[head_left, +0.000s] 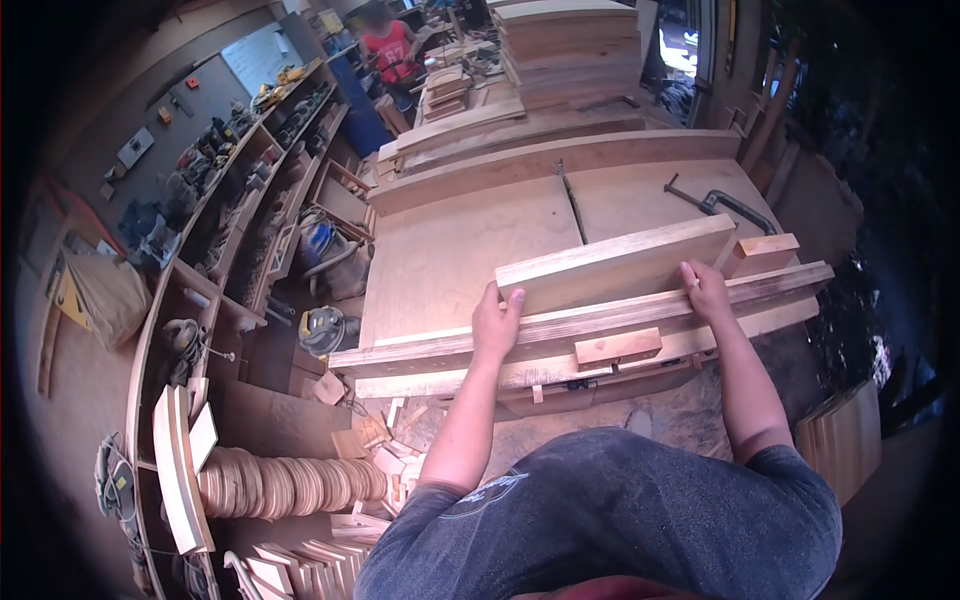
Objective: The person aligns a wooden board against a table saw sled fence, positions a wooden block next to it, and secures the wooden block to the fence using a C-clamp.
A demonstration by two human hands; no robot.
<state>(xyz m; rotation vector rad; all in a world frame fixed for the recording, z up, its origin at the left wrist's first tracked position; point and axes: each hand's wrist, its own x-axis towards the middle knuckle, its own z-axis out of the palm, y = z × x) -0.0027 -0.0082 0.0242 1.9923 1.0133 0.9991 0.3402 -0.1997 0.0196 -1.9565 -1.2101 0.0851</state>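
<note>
A wooden board stands on its long edge on the wooden bench top, behind a long wooden rail. My left hand grips the board near its left end, thumb on the face toward me. Near its right end, my right hand is closed on the same board. Some of my fingers are hidden behind it. Just right of the board lies a short wood block, and another block sits on the near side of the rail.
A dark slot runs across the bench top. A C-clamp lies at the back right. Stacked boards rise beyond. Tool shelves line the left; wood pieces lie below. A person in a red top is far back.
</note>
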